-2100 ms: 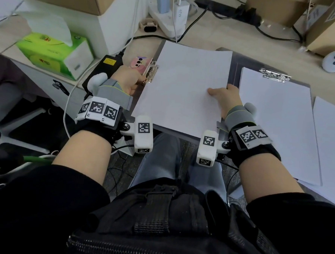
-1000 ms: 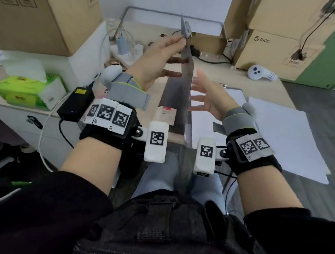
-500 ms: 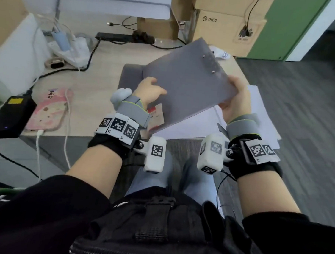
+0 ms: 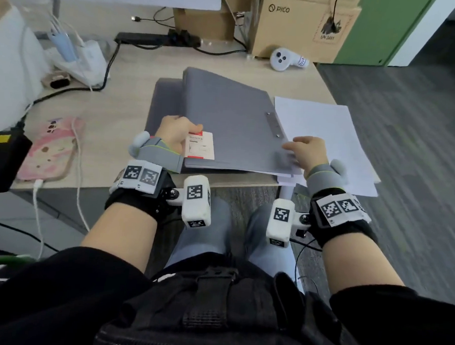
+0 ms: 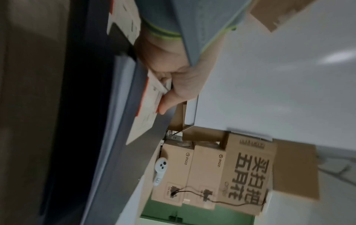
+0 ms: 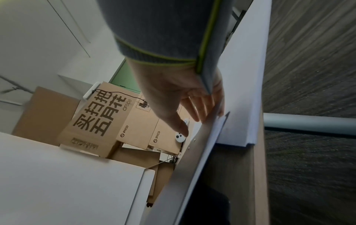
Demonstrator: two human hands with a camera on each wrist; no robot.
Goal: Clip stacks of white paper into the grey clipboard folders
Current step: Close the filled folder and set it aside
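Note:
A shut grey clipboard folder lies back side up on a second grey folder at the desk's near edge. My left hand grips its left edge, with the thumb on the white and red label. The left wrist view shows that thumb pressing the label. My right hand rests straight fingers on the folder's near right corner, over the stack of white paper that pokes out beneath. In the right wrist view my right hand lies spread along the folder's edge.
A pink-cased phone on a cable and a black charger lie at the left. A power strip, a white controller and cardboard boxes stand at the back. The paper overhangs the desk's right edge.
The folder was shut over the paper, lifted upright, turned over and laid down flat on the other folder. My right hand has loosened from holding its edge to touching it.

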